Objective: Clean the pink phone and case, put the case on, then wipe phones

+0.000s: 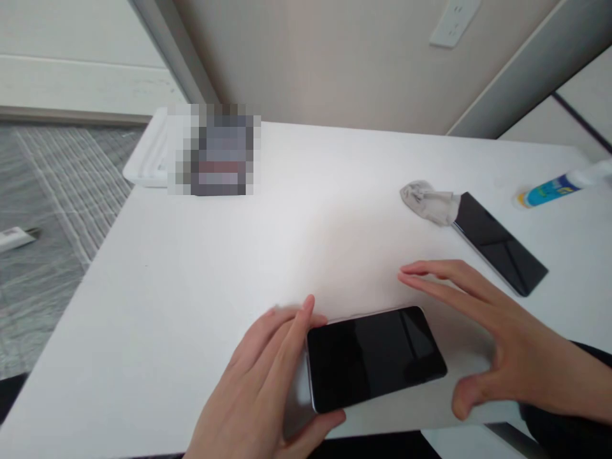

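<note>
Left hand [258,376] holding near phone [375,358] (screen dark) by left end; right hand [519,341] spread wide, just right of phone.

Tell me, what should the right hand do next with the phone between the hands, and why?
Probably the right hand should close gently on the right end of the phone: its thumb and fingers are spread open there without holding it, while the left hand brackets the other end.
</note>
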Demonstrator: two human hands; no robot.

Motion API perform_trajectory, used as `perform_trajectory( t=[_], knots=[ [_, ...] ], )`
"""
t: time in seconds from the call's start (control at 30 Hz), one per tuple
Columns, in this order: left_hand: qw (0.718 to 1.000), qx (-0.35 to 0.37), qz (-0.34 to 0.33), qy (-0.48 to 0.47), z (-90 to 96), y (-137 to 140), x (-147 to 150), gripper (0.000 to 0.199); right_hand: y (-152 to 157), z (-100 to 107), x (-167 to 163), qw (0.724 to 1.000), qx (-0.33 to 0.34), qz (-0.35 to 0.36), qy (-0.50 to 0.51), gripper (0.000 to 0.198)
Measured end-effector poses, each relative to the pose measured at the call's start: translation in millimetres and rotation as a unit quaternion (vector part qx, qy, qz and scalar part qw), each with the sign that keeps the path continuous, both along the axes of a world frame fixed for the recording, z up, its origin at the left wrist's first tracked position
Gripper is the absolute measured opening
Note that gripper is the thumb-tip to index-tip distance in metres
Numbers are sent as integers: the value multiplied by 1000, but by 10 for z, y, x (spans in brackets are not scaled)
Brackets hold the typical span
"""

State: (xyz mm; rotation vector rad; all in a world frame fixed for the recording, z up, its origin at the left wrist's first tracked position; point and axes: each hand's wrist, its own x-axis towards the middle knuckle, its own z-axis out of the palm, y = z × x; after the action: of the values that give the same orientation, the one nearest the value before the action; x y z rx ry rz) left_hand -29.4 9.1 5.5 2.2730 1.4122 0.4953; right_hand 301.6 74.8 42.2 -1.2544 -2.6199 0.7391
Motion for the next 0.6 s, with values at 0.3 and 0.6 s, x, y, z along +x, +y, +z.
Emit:
perform_trajectory(
  t=[0.3, 0.6],
  knots=[
    [999, 22, 27, -2, -99, -56, -64, 84, -180, -161, -28, 997, -21, -24, 64, 72],
    [996, -37, 78, -6, -29, 11, -35, 82, -334, -163, -49, 983, -103, -118, 97, 66]
  ],
)
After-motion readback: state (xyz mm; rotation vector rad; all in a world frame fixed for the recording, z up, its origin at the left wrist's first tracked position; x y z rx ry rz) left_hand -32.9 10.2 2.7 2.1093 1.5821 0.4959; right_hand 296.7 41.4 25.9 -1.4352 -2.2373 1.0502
